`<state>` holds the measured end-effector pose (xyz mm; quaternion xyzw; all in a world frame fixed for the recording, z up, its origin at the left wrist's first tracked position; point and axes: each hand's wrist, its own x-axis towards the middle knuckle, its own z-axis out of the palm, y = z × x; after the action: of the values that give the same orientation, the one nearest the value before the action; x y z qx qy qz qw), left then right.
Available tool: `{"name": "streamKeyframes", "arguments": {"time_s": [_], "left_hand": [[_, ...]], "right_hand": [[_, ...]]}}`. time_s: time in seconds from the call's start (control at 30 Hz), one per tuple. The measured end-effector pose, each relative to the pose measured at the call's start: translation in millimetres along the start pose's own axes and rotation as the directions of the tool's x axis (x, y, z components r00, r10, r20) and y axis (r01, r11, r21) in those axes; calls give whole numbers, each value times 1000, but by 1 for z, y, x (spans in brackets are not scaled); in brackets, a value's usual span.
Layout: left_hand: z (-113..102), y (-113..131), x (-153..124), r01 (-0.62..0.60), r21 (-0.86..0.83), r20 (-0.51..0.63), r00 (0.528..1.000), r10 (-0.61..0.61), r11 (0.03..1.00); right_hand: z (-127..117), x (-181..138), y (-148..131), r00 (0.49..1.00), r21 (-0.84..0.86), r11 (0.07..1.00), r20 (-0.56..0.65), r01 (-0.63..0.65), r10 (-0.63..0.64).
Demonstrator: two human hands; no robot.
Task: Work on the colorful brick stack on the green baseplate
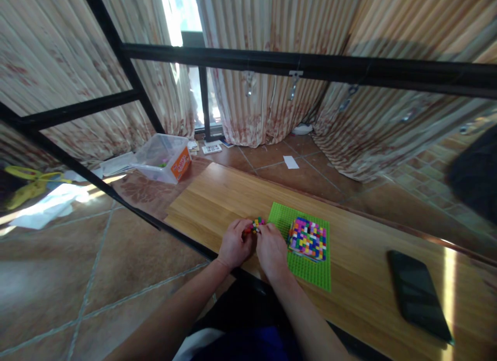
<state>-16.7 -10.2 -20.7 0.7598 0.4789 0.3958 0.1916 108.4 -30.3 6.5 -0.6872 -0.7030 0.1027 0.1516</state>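
Both left hand point(234, 245) and right hand point(273, 246) are curled nearly closed, fingertips pinching a small cluster of coloured toy bricks point(257, 224) over the near side of the wooden tabletop point(221, 190)! Just right, a green studded baseplate point(310, 277) carries a multicoloured brick stack point(308, 239); farther right lies a black flat-screened device point(419, 296). Far left sits a clear plastic bin point(149, 156), patterned curtains point(240, 107) behind.

Floral curtains point(240, 107) across the top, sunlit window point(190, 11) left of top centre, brown floor tiles point(50, 278) lower left, wooden worktop point(217, 190) lower right.
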Motion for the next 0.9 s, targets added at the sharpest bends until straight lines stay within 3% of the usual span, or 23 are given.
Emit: {"name": "streamKeyframes", "arguments": {"time_s": [0.27,0.47,0.9], "left_hand": [[-4,2,0,-23,-70,30,999,25,997],[-5,0,-4,-102,-32,2,995,102,994],[-6,0,-7,-149,28,-38,988,150,988]], "right_hand": [[2,-1,2,999,43,999,-49,-11,13],[-5,-10,1,985,195,975,-157,105,-75],[-3,-12,-1,981,531,839,-196,115,-10]]}}
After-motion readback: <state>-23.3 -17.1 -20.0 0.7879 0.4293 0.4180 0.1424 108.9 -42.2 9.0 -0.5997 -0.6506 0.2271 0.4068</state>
